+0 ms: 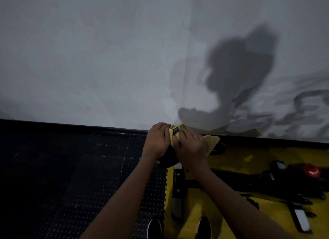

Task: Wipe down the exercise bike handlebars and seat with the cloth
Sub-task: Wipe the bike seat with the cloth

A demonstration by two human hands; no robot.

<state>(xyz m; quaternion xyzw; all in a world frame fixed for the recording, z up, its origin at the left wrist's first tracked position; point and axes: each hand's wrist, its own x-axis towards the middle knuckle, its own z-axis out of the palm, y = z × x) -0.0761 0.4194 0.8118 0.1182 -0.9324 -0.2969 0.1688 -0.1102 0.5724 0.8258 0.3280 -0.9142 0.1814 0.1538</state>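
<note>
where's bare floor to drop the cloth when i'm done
The black studded mat, between the wall and your left hand, lies bare. Right of the yellow cloth, the yellow floor is crowded with bike frame, pedal and red knob.

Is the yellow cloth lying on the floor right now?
No, the yellow cloth is held up off the floor between the left hand and the right hand.
</note>
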